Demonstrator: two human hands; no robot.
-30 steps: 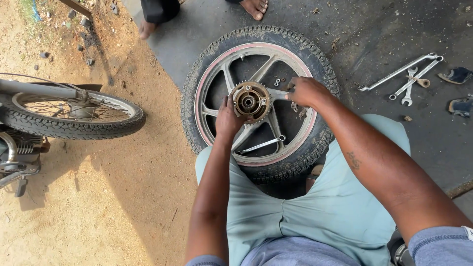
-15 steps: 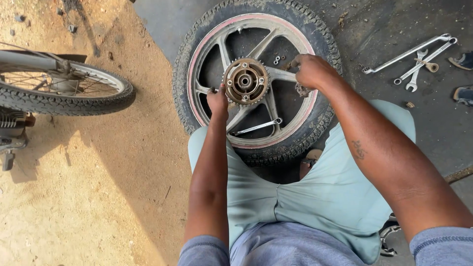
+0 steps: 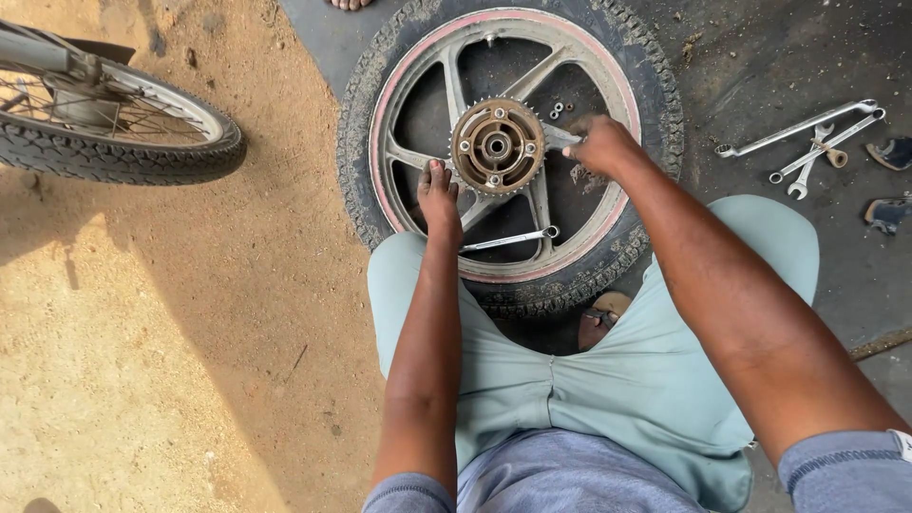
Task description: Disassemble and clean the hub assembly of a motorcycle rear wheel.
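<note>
A motorcycle wheel point(image 3: 513, 285) with a knobbly tyre and a pink-edged spoked rim lies flat on the ground between my knees. A rusty toothed sprocket point(image 3: 497, 146) sits on its hub. My left hand point(image 3: 438, 195) rests on a spoke just left of the sprocket, fingers together. My right hand point(image 3: 598, 144) is closed on a metal tool handle at the sprocket's right edge. A silver spanner point(image 3: 508, 238) lies across the lower spokes. Small nuts point(image 3: 558, 110) lie inside the rim near my right hand.
Another spoked motorcycle wheel point(image 3: 114, 128) stands at the upper left on sandy ground. Several spanners point(image 3: 807, 142) lie on the dark concrete at the right, beside sandals point(image 3: 888, 185). Someone's bare toes point(image 3: 350, 4) show at the top edge. My sandalled foot point(image 3: 603, 318) is under the tyre's near side.
The view has shifted so the wheel sits higher and closer. My left hand slid down from the sprocket onto the spoke. My right hand stays at the sprocket's right edge.
</note>
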